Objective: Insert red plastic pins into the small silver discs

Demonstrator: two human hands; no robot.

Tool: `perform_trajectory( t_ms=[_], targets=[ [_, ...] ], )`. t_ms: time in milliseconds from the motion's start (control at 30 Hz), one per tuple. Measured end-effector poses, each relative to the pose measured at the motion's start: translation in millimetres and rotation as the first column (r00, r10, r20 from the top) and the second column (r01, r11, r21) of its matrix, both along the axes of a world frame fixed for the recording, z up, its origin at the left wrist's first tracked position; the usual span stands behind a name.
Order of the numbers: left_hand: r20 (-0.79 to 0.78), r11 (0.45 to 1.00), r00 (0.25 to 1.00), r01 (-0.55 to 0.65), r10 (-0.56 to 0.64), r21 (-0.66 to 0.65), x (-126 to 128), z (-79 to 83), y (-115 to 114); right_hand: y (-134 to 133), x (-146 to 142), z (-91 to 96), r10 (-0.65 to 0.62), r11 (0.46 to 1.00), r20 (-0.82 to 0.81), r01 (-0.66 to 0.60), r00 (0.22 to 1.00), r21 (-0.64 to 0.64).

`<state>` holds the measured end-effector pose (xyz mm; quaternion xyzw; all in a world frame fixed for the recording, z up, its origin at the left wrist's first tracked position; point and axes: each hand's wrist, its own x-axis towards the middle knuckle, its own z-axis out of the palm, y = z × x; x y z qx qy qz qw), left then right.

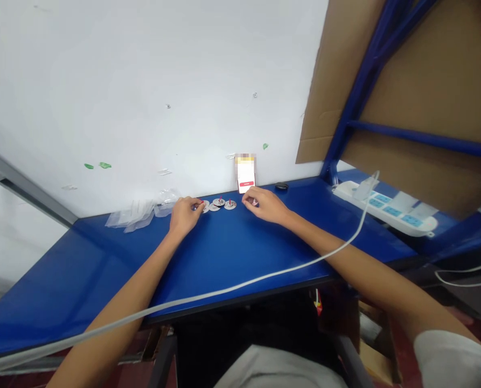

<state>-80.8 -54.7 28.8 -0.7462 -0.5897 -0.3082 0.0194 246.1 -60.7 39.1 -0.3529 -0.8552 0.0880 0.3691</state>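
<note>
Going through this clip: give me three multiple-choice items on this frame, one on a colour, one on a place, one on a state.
1. What colour is the table? A) Red B) Blue C) Grey
2. Where is the power strip? A) On the table's right side B) On the wall C) On the floor
3. How does the phone stand? A) Propped upright B) Flat on its back C) Upside down

1: B, the whole top shows blue.
2: A, it lies on the tabletop, right of the hands.
3: A, it stands against the wall, behind the discs.
</note>
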Motion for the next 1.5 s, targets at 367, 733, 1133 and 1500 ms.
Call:
perform_trajectory(
  t_ms=[367, 733, 1133, 1500],
  targets=[
    [0.067, 0.989, 0.997, 0.053, -0.045, -0.136, -1, 5.2, 3, 13, 9, -2.7, -0.068, 0.998, 0.082, 0.068, 0.994, -0.004],
    [-0.202, 0.915, 0.961, 0.100, -0.191, -0.391, -58, 47.3, -2, 30, 31, -7.6, -0.035, 0.998, 0.451, 0.051, 0.892, -0.023],
    [-0.280, 0.796, 0.926, 0.035, -0.253, -0.605, -60, 58.9, -10, 30, 30, -8.1, -0.017, 0.998, 0.429, -0.014, 0.903, 0.069],
    [-0.058, 0.953, 0.976, 0.190, -0.209, -0.235, -52, 61.4, -11, 23, 26, 2.3, -0.047, 0.981, 0.203, 0.008, 0.978, 0.192]
  ],
)
